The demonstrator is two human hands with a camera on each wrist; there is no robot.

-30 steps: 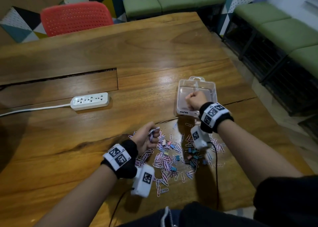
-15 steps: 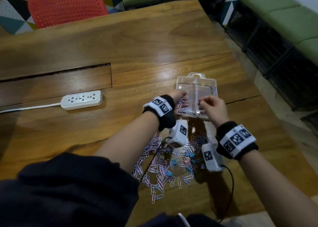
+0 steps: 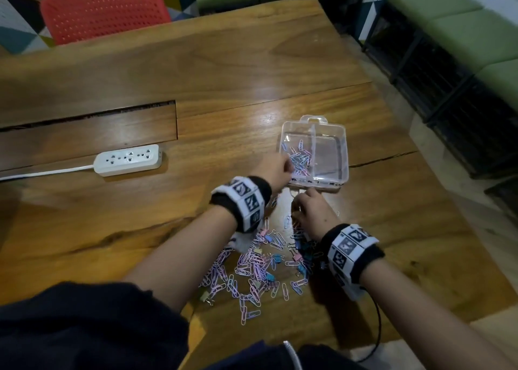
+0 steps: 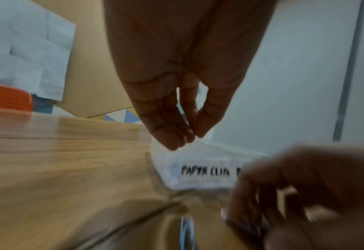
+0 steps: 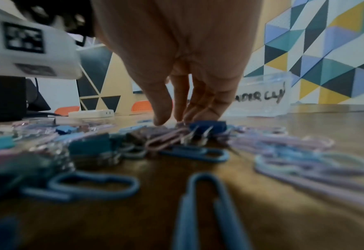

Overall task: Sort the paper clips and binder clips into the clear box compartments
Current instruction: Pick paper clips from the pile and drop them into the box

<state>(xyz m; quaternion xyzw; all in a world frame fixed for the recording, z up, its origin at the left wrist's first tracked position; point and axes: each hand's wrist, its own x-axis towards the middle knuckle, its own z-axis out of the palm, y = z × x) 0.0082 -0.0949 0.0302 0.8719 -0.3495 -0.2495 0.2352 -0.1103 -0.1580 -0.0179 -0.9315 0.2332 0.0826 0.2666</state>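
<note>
A clear two-compartment box (image 3: 343, 145) stands on the wooden table; pink and blue paper clips (image 3: 299, 156) lie in its left compartment. My left hand (image 3: 276, 170) hovers at the box's front left corner, fingers straight with tips bunched (image 4: 187, 138), nothing visible between them. The box label (image 4: 204, 170) reads "PAPER CLIP". My right hand (image 3: 305, 204) reaches down onto the far end of the loose pile (image 3: 258, 266) of paper clips and binder clips. Its thumb and fingertips (image 5: 198, 115) touch the clips beside a dark blue binder clip (image 5: 206, 126).
A white power strip (image 3: 129, 159) with its cord lies left of the box. A long groove (image 3: 87, 117) runs across the table behind it. A red chair (image 3: 103, 11) stands at the far side and green benches (image 3: 462, 19) on the right.
My left hand has drawn back out of the left compartment, leaving paper clips there. My right hand has dropped from the box's front edge to the pile.
</note>
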